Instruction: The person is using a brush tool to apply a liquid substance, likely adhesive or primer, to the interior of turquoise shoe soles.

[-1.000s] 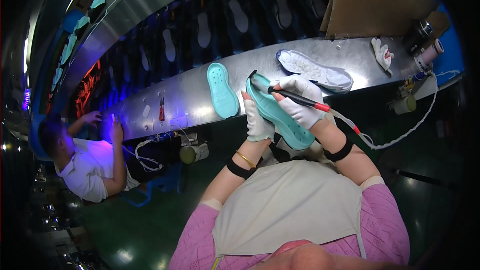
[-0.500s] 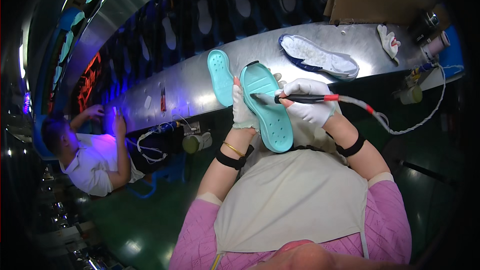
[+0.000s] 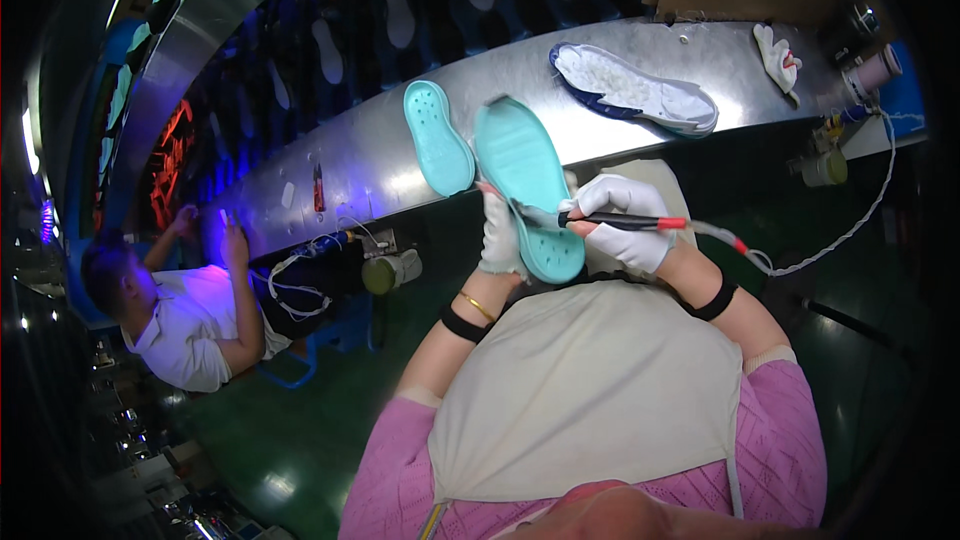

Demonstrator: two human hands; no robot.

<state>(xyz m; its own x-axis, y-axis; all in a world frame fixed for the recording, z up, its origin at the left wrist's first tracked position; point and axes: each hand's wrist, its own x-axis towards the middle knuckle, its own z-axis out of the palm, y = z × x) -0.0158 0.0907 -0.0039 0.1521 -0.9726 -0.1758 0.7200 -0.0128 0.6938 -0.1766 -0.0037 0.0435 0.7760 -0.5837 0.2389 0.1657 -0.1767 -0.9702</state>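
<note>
My gloved left hand (image 3: 502, 235), bare at the thumb tip, grips a turquoise shoe sole (image 3: 522, 152) by its left edge, above my lap. The sole is tilted, with holes at its near end. In my gloved right hand (image 3: 632, 240) is a glue brush (image 3: 622, 222) with a black handle, red bands and a hose at its back end. Its bristles lie at the sole's inner surface near the left edge. Some of my fingers are hidden. Another turquoise sole (image 3: 438, 145) rests on the metal bench beside the held one.
A blue-and-white shoe part (image 3: 635, 90) and a white glove (image 3: 777, 62) lie on the metal bench (image 3: 345, 165). Dark racks with grey soles stand beyond. The hose hangs at right near a jar (image 3: 825, 165). A co-worker (image 3: 195, 315) sits at left.
The brush has moved down along the sole's inside, toward its near end. The held sole has tipped and turned slightly. The view has shifted a little.
</note>
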